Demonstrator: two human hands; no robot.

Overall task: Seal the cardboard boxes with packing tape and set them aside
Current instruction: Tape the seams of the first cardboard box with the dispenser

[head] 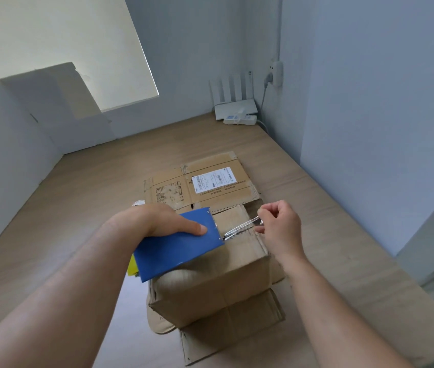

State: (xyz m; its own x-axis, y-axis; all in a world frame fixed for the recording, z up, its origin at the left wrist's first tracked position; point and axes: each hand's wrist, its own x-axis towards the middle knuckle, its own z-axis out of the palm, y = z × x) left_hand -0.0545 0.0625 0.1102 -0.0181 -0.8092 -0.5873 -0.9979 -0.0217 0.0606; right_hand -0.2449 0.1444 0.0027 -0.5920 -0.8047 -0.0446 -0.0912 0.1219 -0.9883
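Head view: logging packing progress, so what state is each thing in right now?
Cardboard box: upright, top flaps closed.
Tape dispenser: held by left hand over the box.
Tape: pulled out, end pinched by right hand.
Labelled box: flattened on the floor.

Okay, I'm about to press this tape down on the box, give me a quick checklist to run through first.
1. Left hand grips the tape dispenser: ok.
2. Right hand pinches the end of the tape: ok.
3. Tape pulled out flat, not twisted: cannot tell, it shows only as a thin strip.
4. Tape runs roughly along the seam on top of the box: ok.
5. Top flaps fully shut: cannot tell, the dispenser hides the near part.
6. Box rests level on the flattened cardboard: ok.
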